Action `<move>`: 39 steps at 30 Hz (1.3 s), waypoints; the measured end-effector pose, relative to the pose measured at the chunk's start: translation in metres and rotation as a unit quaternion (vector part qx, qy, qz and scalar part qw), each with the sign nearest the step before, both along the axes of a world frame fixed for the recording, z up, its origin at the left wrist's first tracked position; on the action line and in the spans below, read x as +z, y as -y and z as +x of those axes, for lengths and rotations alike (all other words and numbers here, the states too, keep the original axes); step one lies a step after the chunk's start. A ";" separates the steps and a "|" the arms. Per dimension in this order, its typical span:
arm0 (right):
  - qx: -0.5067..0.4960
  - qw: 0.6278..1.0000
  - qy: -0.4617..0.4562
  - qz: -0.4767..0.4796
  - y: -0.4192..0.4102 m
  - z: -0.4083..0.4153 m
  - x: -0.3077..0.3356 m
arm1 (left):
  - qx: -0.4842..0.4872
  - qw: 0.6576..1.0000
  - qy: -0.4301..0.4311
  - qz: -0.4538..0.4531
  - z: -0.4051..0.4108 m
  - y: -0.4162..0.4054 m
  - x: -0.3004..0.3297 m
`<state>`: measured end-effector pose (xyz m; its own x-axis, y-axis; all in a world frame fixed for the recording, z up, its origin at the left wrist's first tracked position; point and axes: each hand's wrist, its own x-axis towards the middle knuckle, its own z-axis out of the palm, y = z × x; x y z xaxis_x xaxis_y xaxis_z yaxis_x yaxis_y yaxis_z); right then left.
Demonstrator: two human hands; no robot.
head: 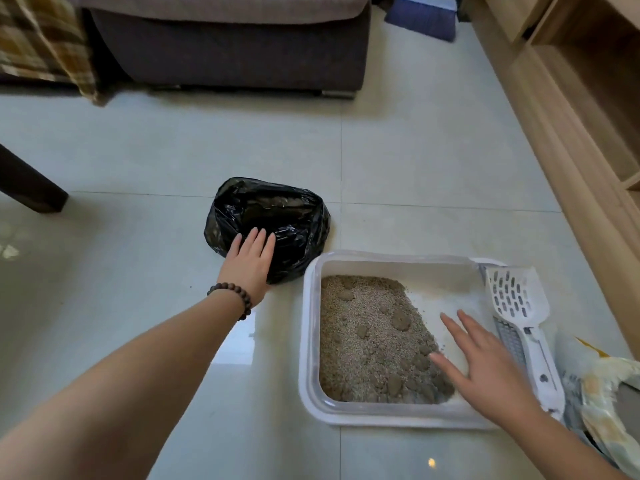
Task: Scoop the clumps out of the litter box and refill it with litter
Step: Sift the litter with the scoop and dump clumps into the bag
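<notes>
A white litter box (311,341) sits on the tiled floor, its grey-brown litter (367,344) heaped on the left side with several darker clumps (401,320) in it; the right side of its bottom is bare. A white slotted scoop (519,306) lies along the box's right rim. My right hand (491,368) hovers flat over the box's right part, fingers spread, holding nothing. My left hand (247,261), with a bead bracelet at the wrist, rests open on the near edge of a black plastic bag (277,216) left of the box.
A yellow-and-white litter bag (602,393) lies at the right of the box. A wooden cabinet (571,116) runs along the right. A dark sofa (235,53) stands at the back, and a dark furniture leg (31,185) is at the left.
</notes>
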<state>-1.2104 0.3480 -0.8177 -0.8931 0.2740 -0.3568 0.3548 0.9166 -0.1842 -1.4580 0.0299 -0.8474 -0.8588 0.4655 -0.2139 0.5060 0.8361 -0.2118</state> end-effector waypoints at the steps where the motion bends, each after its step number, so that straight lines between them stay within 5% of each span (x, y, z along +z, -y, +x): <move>1: 0.008 1.000 0.005 0.008 0.002 -0.001 -0.001 | -0.004 1.000 -0.001 -0.005 -0.004 -0.002 -0.001; 23: -0.027 0.999 -0.019 -0.018 0.014 0.009 0.000 | -0.013 0.994 0.088 0.064 0.155 0.045 0.005; 31: -0.032 0.999 -0.030 -0.012 0.014 0.010 0.002 | 0.051 0.961 0.088 0.257 0.159 -0.005 0.050; 36: -0.098 0.991 -0.076 -0.047 -0.003 0.014 -0.005 | 0.044 0.975 0.117 0.186 0.151 -0.062 0.043; 39: -0.161 0.980 -0.117 0.010 -0.034 0.027 -0.009 | 0.059 0.974 0.131 0.175 0.155 -0.071 0.029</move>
